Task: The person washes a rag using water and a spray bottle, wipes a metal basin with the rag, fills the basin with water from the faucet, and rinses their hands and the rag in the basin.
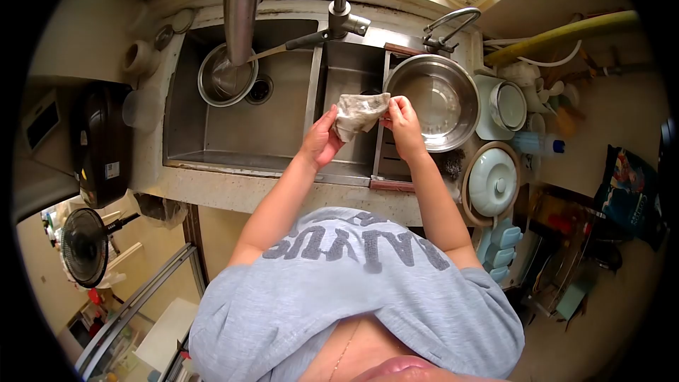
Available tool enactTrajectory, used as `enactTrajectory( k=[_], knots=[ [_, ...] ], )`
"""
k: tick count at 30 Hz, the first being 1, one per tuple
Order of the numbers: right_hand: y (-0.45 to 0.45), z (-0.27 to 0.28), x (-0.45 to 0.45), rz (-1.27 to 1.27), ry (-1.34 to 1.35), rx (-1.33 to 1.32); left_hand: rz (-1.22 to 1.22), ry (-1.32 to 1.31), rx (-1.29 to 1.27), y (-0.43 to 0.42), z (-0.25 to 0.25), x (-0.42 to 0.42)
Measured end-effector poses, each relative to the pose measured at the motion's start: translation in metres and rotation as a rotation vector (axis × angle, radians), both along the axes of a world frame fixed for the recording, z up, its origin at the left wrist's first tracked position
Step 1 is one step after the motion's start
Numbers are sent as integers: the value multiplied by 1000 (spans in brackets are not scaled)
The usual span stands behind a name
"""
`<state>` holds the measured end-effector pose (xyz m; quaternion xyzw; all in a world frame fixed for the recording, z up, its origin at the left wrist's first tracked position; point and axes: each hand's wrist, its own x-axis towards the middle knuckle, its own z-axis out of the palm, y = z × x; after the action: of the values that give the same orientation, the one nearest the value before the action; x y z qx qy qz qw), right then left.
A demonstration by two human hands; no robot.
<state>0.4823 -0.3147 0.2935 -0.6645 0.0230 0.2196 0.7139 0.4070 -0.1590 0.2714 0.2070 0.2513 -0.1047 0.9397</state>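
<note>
A crumpled, greyish stained cloth (359,114) is stretched between my two hands, above the narrow right basin of the sink. My left hand (324,140) grips its left side, thumb up along the edge. With fingers pinched, my right hand (403,126) has hold of the upper right corner. Just right of that hand sits a wide steel bowl (442,74), which looks bare inside apart from reflections. In the large left basin (233,131) stands a steel pot (212,92), with a long dark-handled strainer or skimmer (272,51) resting across it.
Steel faucets (346,22) rise behind the sink, one large spout hanging over the left basin. To the right are white bowls (508,106), a pale lidded dish (493,182) and a blue-capped bottle (541,144). A black appliance (105,143) stands left, a fan (85,247) below it.
</note>
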Motion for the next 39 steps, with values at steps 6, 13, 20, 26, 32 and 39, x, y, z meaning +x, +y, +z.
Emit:
enactTrajectory(
  k=[6,13,20,26,32,39],
  knots=[
    [16,29,-32,24,-473,-350,95,47,-188,4,-13,5],
    [47,22,-23,-35,-349,-558,160,138,276,-52,34,-5],
    [59,30,-23,40,-452,-485,194,198,147,-40,42,6],
    [75,42,-40,141,-577,-553,139,94,30,-17,17,15],
    [77,22,-27,143,-559,-632,144,210,103,-8,18,21],
    [33,-15,35,82,325,125,143,4,43,-2,33,15]
  ],
)
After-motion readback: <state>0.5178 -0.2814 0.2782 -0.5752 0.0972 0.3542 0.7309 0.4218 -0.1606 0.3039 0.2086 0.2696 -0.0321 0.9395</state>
